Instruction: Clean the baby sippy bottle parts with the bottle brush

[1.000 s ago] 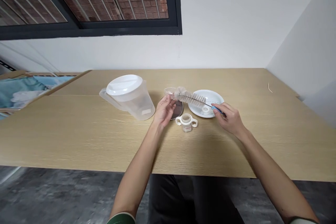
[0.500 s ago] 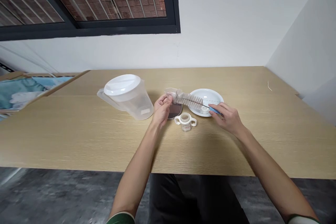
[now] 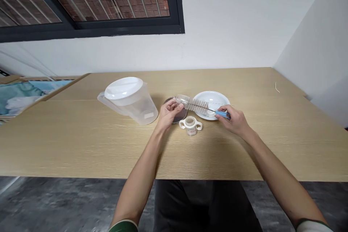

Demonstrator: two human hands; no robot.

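Note:
My left hand (image 3: 169,113) grips a small clear plastic cup-like piece (image 3: 182,100) between thumb and fingers. In my right hand (image 3: 236,119) is the blue handle of a bottle brush (image 3: 200,106). The pale bristles point left, and their far end is at the clear piece's mouth, apparently inside it. Just below stands a small clear bottle (image 3: 191,127) with a white two-handled collar, upright on the table. Behind my left hand lies a dark round tray or coaster (image 3: 179,116), partly covered. A white plate (image 3: 213,96) sits behind the brush, with a small whitish piece in it.
To the left stands a translucent pitcher (image 3: 133,103) with a white lid. A thin pale strip (image 3: 277,87) lies at the far right of the wooden table (image 3: 95,141). A wall and a dark-framed window (image 3: 122,29) rise behind.
The clear piece has turned and shifted slightly right, and less of the bristles shows outside it. My left fingers have changed their hold. The view has moved a little.

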